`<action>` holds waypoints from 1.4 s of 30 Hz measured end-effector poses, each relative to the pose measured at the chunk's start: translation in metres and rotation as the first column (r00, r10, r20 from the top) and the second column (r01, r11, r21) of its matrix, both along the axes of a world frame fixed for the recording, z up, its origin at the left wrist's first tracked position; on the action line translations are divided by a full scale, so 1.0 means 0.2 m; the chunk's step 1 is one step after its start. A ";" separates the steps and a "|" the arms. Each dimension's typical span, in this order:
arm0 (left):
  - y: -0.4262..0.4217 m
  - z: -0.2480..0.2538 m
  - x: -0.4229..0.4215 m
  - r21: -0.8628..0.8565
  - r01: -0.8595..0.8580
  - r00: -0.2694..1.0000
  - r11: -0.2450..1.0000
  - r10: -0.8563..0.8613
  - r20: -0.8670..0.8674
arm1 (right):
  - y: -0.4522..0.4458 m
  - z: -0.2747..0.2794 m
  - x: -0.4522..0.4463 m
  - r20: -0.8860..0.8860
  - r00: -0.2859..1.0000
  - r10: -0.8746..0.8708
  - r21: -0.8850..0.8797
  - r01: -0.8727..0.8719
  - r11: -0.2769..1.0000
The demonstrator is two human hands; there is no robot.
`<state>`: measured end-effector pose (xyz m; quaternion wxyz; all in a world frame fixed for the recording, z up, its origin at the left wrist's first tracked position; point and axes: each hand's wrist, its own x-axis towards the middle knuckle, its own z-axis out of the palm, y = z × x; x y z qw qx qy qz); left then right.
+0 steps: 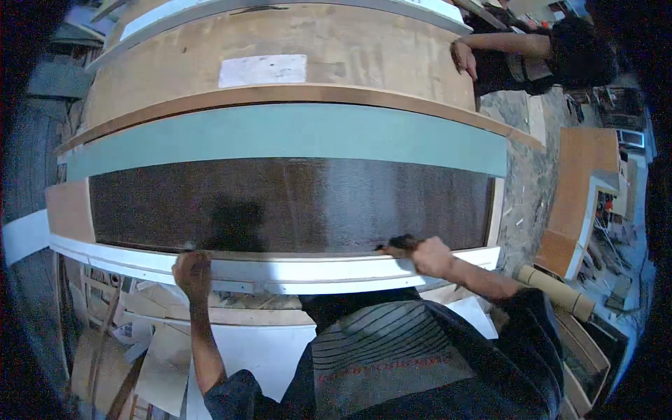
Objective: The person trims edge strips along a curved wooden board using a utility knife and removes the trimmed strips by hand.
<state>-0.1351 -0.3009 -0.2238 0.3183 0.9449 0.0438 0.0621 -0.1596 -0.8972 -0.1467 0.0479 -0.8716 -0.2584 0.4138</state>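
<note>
A long dark brown panel [294,203] with a glossy sheen lies across the workbench in front of me. Along its near side runs a white strip [315,271]. My left hand [192,273] is closed at this strip, its fingertips by the panel's near edge; whatever it may hold is hidden. To the right, my right hand [432,257] is wrapped round a dark hand tool [402,243], whose tip points left over the panel's near edge. The tool's exact kind is too blurred to tell.
A pale green strip [294,136] borders the panel's far side, with a wooden board [378,63] and a white paper [263,71] beyond. Another person's hand [464,57] rests at the board's right end. A cardboard tube [556,290] and wooden pieces lie at right.
</note>
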 end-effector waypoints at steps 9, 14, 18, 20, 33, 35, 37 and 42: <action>0.07 -0.09 0.00 0.047 0.110 0.983 0.993 -0.116 0.142 | -0.19 0.07 0.03 -0.042 0.993 0.111 -0.134 -0.116 0.984; -0.07 0.10 0.04 0.172 0.050 0.997 0.984 -0.059 0.046 | 0.56 0.28 0.43 0.148 0.988 -0.044 0.258 0.005 0.966; -0.08 0.14 0.03 0.186 0.033 0.999 0.982 -0.033 -0.005 | 1.26 0.12 0.62 0.041 0.999 0.035 0.450 -0.050 0.892; -0.07 0.14 0.04 0.185 0.044 0.999 0.982 -0.040 -0.023 | 1.55 0.00 0.65 0.034 0.997 0.067 0.486 -0.075 0.871; -0.08 0.21 0.08 0.117 0.015 1.000 0.993 -0.017 0.021 | 1.91 -0.25 0.57 0.015 0.998 0.068 0.466 -0.067 0.882; -0.07 0.20 0.08 0.098 0.006 0.999 0.995 -0.010 0.037 | 1.91 -0.22 0.58 0.028 0.996 0.090 0.450 -0.093 0.888; -0.07 0.20 0.09 0.084 -0.003 0.998 0.996 -0.002 0.058 | 1.92 -0.18 0.61 0.008 0.997 0.074 0.453 -0.069 0.889; -0.07 0.20 0.07 0.098 -0.003 1.000 0.995 0.000 0.022 | 1.94 -0.17 0.59 0.012 0.995 0.100 0.412 -0.096 0.906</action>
